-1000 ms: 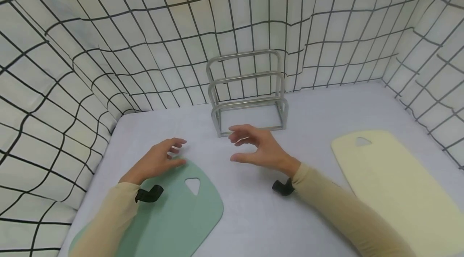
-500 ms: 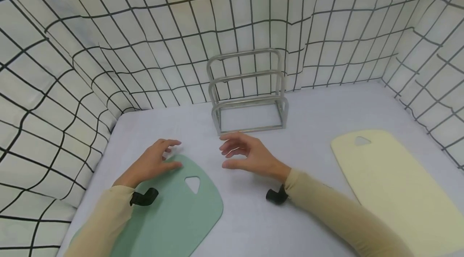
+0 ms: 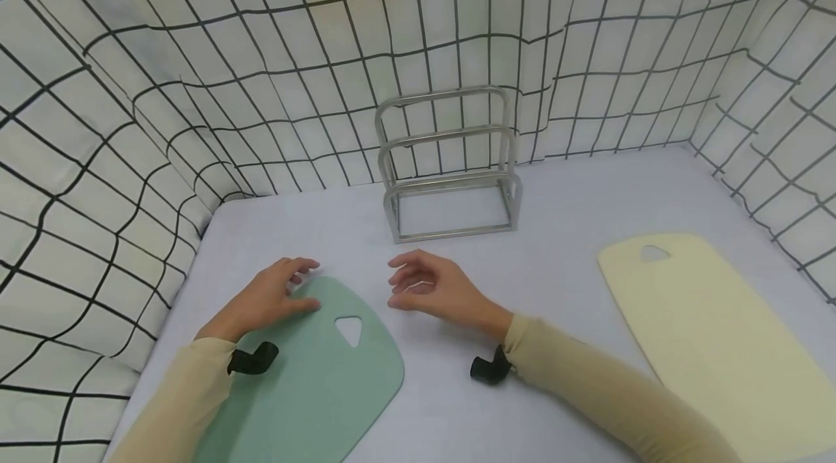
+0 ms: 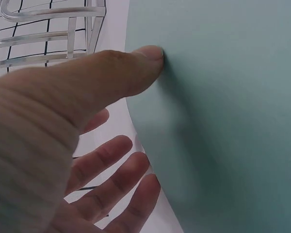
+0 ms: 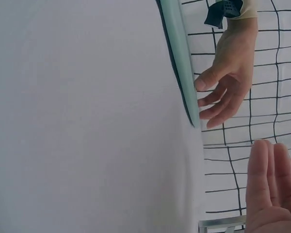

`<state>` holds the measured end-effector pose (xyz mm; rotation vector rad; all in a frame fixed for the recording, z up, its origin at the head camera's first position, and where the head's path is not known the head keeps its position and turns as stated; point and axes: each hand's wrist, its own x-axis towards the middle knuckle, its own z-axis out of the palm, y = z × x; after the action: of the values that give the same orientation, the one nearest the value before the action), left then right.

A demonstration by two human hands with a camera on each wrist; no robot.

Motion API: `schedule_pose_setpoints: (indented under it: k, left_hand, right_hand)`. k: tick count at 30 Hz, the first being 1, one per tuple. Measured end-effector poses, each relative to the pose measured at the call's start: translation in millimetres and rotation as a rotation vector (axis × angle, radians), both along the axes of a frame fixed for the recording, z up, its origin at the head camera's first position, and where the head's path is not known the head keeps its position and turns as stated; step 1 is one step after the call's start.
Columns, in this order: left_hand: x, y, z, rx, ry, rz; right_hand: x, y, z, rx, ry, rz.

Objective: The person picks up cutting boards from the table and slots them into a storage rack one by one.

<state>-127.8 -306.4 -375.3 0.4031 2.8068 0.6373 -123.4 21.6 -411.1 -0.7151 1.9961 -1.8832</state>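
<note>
A green cutting board (image 3: 320, 383) with a triangular hole lies flat on the white-covered table at the left. My left hand (image 3: 264, 297) is at its far left edge, fingers loosely bent and parted. In the left wrist view the thumb of that hand (image 4: 102, 75) is over the board's face, while the fingers are by its edge; whether they touch cannot be told. To the right of the board my right hand (image 3: 444, 292) hovers over the table, fingers relaxed and holding nothing. The right wrist view shows the board (image 5: 179, 53) edge-on.
Behind the hands stands a metal rack (image 3: 451, 134) with several looped bars, near the back wall. A pale yellow cutting board (image 3: 712, 339) lies on the table at the right. Black-gridded white cloth walls (image 3: 294, 100) enclose the back and sides.
My right hand has moved left and toward me, away from the rack, its fingers and thumb drawing closer together. The left hand has shifted slightly left. The boards and rack stay put.
</note>
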Motion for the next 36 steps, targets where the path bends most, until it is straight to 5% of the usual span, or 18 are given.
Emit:
schedule_pose_setpoints:
  k: [6,36]
  left_hand:
    - [1.0,-4.1,0.8,-0.018,0.004,-0.011]
    - [-0.2,-16.3,0.7,-0.079,-0.081,0.008]
  right_hand:
    - [4.3,-6.1,-1.6,0.116,-0.044,0.035]
    - [26.8,-21.1,-4.3,0.567,0.163,0.206]
